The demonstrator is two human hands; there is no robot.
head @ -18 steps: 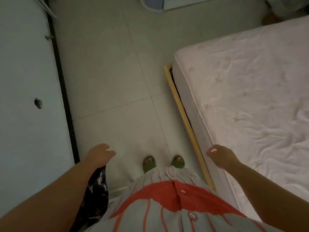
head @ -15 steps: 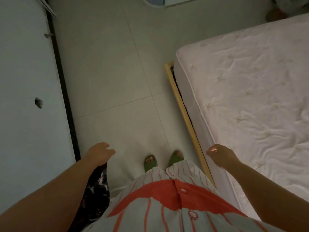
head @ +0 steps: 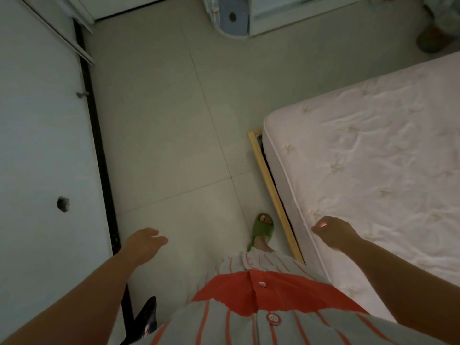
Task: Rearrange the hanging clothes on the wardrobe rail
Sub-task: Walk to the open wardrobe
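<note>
Two hands hang free, neither holding anything. The left hand (head: 143, 241) is relaxed, fingers loosely extended, above the tiled floor (head: 174, 135) near the white wardrobe door (head: 37, 145). The right hand (head: 332, 231) is slack, over the edge of the mattress (head: 373, 150). No rail or hanging clothes appear; only a dark patterned garment (head: 146, 317) shows at the lower edge, beside the door's black edge strip. One foot in a green sandal (head: 262, 230) stands beside the wooden bed frame (head: 270, 188).
</note>
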